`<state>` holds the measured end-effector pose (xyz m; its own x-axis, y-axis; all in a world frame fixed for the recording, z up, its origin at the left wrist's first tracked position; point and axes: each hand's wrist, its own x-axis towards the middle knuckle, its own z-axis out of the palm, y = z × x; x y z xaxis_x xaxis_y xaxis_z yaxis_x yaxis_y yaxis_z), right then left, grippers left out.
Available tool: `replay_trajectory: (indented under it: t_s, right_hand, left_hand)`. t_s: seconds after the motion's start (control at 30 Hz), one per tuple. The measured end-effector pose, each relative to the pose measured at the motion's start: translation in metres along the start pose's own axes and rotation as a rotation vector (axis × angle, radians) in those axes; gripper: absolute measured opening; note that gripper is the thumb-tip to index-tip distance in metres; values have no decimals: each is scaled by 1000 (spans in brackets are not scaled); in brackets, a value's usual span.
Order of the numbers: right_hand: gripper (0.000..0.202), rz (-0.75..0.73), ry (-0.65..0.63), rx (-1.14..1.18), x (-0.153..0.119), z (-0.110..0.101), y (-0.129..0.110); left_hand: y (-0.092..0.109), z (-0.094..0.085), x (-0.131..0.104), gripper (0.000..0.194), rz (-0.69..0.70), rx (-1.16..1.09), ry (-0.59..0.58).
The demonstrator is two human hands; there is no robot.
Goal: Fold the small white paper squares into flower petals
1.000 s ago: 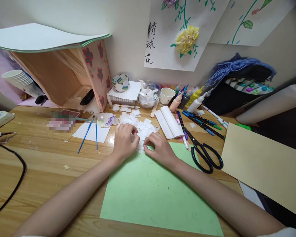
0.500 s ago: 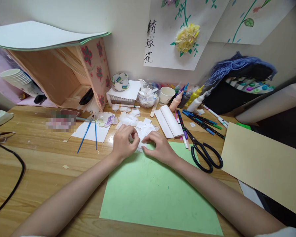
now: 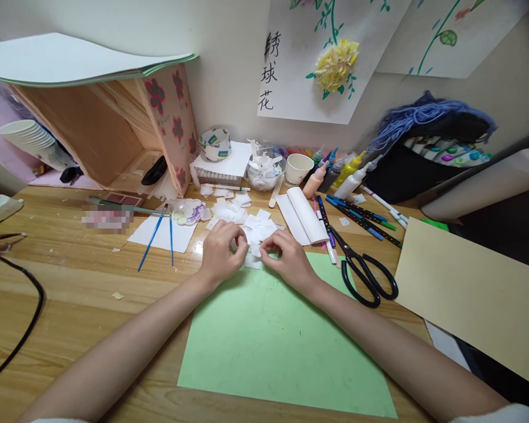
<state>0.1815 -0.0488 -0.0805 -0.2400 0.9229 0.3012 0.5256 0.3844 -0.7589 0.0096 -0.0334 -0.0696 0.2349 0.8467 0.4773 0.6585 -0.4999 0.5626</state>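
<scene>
My left hand (image 3: 224,252) is closed, thumb and forefinger curled together over the far edge of the green sheet (image 3: 282,341). Some white shows inside its finger loop, but what it holds, if anything, is too hidden to tell. To its right, my right hand (image 3: 288,258) pinches thumb against forefinger at the edge of a small white paper piece (image 3: 255,248). Between and beneath the hands lies another white piece (image 3: 253,262). Just beyond them spreads a loose pile of cut white paper pieces (image 3: 261,222).
Black-handled scissors (image 3: 365,273) lie right of my right hand, near a folded white paper (image 3: 302,217) and several markers (image 3: 364,220). Left are two blue brushes (image 3: 152,241) and a paint-stained palette (image 3: 187,212). Behind stand a bowl of paper scraps (image 3: 264,170), a paper cup (image 3: 298,169) and paint bottles (image 3: 316,179).
My right thumb and forefinger, apart before, have come together, and the hand has shifted slightly right. A white piece now shows at its fingertips. My left hand has barely moved.
</scene>
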Motion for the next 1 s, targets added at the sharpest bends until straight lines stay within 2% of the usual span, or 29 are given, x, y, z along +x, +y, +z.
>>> replay_trajectory:
  t_s: [0.13,0.27,0.53,1.0]
  right_hand:
    - [4,99,86,187,2,-2,4]
    - [9,182,84,336,3,-2,9]
    - [8,124,48,286,3,-1,9]
    - [10,174,82,329,3,-1,9]
  left_hand:
    - [0,0,1,12,79,-14,-106]
    - [3,1,2,4,194,1,-229]
    - [4,3,0,12,219,24,-215]
    - [-2,5,1,10,230,3,-221]
